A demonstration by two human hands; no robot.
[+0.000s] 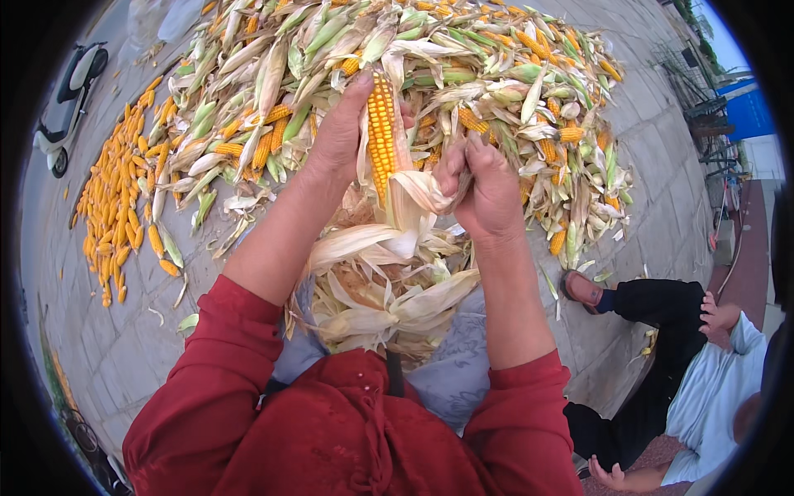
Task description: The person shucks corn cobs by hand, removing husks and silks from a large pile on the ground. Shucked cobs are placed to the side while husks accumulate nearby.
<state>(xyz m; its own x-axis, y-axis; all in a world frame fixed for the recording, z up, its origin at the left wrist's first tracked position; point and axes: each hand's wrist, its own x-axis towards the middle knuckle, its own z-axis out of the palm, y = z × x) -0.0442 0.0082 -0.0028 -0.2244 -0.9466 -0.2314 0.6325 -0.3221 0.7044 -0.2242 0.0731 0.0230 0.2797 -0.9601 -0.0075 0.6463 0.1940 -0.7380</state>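
Observation:
An ear of corn [381, 139] with yellow kernels bared stands nearly upright in front of me. My left hand [347, 124] grips it near its upper end, thumb along its left side. Peeled husk leaves [422, 189] hang from the ear and curl towards the right, where my right hand [481, 180] is closed on them. Below the ear, loose dry husks [397, 304] lie heaped between my knees. Beyond my hands rises a large pile of corn ears [273, 74], many in green and dry husks, some partly bared.
Husked yellow ears [115, 211] lie heaped on the stone paving [664, 186] at the left. A seated person [707, 384] in a light blue top and dark trousers is at the right, one shoe [582, 290] near the pile. A scooter [71, 102] stands at the upper left.

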